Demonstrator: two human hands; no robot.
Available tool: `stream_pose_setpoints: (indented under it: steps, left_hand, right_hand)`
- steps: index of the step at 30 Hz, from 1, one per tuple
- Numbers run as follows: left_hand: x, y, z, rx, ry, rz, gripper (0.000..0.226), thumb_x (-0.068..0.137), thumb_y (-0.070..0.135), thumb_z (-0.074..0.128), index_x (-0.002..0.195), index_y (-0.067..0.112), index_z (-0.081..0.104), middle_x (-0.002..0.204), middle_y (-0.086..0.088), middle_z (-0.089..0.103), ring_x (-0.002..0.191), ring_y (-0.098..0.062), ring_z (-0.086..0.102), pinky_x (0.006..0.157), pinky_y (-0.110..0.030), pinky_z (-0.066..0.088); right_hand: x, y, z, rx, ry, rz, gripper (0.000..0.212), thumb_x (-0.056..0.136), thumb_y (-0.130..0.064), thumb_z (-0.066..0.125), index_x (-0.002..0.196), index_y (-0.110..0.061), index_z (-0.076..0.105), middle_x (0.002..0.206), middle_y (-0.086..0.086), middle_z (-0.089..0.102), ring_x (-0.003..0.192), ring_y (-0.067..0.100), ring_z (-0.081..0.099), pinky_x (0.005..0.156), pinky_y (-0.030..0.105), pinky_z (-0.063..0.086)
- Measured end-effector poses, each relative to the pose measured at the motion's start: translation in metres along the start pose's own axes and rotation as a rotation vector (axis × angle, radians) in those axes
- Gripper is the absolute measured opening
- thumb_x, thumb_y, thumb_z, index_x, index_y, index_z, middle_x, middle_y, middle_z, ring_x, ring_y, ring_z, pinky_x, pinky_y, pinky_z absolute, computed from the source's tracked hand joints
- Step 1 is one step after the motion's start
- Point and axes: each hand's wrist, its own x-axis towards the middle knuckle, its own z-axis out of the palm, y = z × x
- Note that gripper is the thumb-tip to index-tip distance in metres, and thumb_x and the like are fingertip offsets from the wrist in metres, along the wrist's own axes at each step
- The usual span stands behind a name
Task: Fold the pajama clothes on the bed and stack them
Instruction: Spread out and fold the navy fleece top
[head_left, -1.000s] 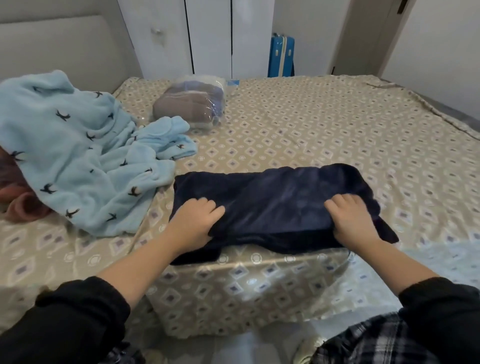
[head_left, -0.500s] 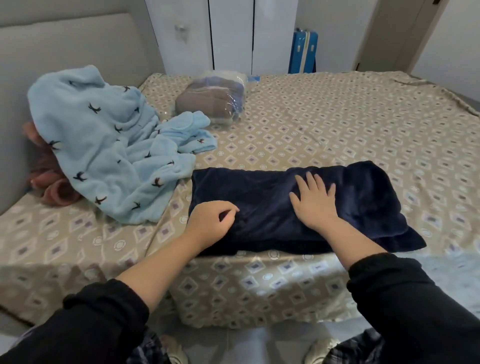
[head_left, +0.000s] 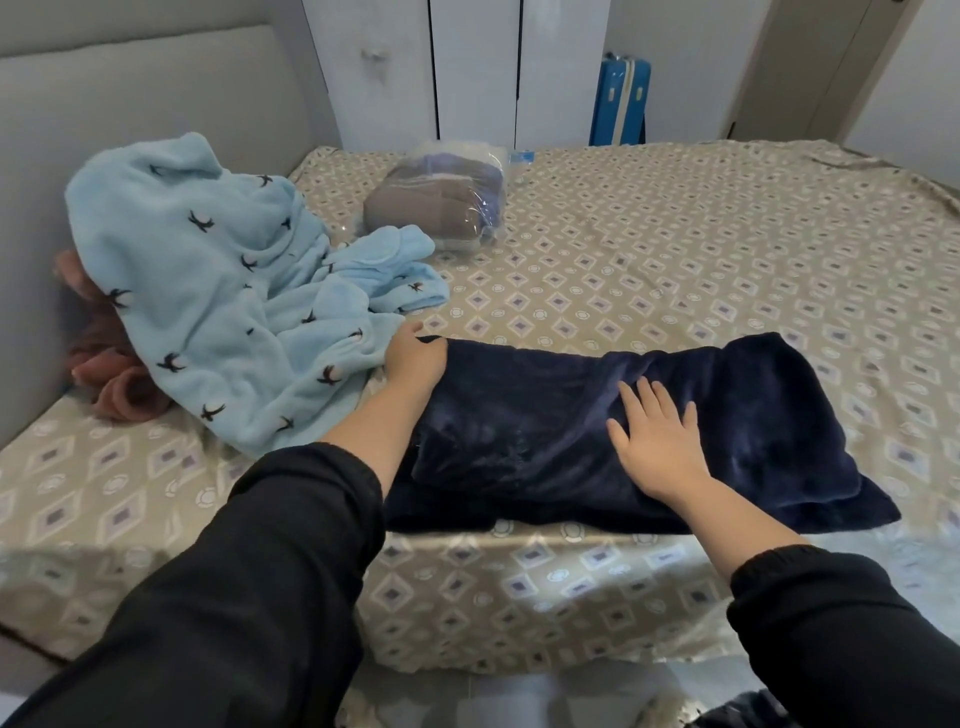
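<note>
The navy pajama (head_left: 519, 415) lies folded along the near edge of the bed (head_left: 675, 249). On its middle the right hand (head_left: 657, 447) presses flat, fingers spread; the left hand (head_left: 415, 358) grips its far-left corner (fingers tucked under the fabric).

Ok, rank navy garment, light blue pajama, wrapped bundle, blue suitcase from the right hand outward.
1. Navy garment, under the right hand.
2. Light blue pajama, to the left.
3. Wrapped bundle, back left.
4. Blue suitcase, beyond the bed.
</note>
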Motion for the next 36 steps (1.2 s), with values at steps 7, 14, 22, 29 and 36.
stream_pose_setpoints:
  steps: [7,14,22,29,36]
  left_hand:
    - [0.011,-0.035,-0.009,0.537,0.0,0.003,0.039,0.097,0.021,0.05,0.133,0.007,0.047,0.136,-0.017,0.051,0.123,-0.035,0.049,0.096,-0.039,0.041]
    - [-0.021,0.034,0.05,0.842,-0.18,0.674,0.053,0.098,0.027,0.043,0.149,0.017,0.03,0.147,-0.009,0.041,0.132,-0.031,0.038,0.106,-0.046,0.035]
    - [-0.053,-0.019,0.083,1.03,-0.312,0.73,0.059,0.1,0.049,0.025,0.154,0.025,0.018,0.159,0.001,0.021,0.148,-0.017,0.012,0.119,-0.046,0.005]
    - [-0.048,-0.025,0.075,0.774,-0.316,0.677,0.052,0.101,0.04,0.033,0.151,0.024,0.03,0.156,0.003,0.029,0.146,-0.014,0.018,0.119,-0.04,0.007]
    - [-0.039,-0.033,0.066,0.647,-0.274,0.596,0.048,0.103,0.029,0.033,0.147,0.011,0.037,0.154,-0.005,0.034,0.145,-0.019,0.023,0.12,-0.039,0.013]
  right_hand:
    - [-0.001,0.0,0.014,0.032,0.032,0.013,0.062,0.096,-0.049,0.015,0.154,-0.026,0.006,0.162,-0.002,0.001,0.148,0.015,-0.005,0.118,0.046,-0.002]
    - [-0.004,-0.004,0.005,0.036,0.058,-0.025,0.059,0.099,-0.045,0.025,0.153,-0.022,0.017,0.16,0.003,0.014,0.148,0.019,0.008,0.118,0.046,0.004]
    - [0.037,0.079,-0.058,0.35,0.56,0.452,0.039,0.09,-0.017,0.053,0.127,-0.005,0.055,0.138,0.017,0.045,0.124,0.038,0.042,0.102,0.048,0.033]
    - [0.074,0.143,-0.062,0.722,0.355,0.711,0.037,0.096,-0.024,0.047,0.065,-0.006,0.05,0.066,0.013,0.057,0.065,0.03,0.054,0.052,0.028,0.034]
    - [0.048,0.166,-0.04,0.615,0.221,0.809,0.034,0.099,-0.021,0.043,0.101,0.008,0.061,0.106,0.024,0.063,0.08,0.029,0.054,0.071,0.031,0.035]
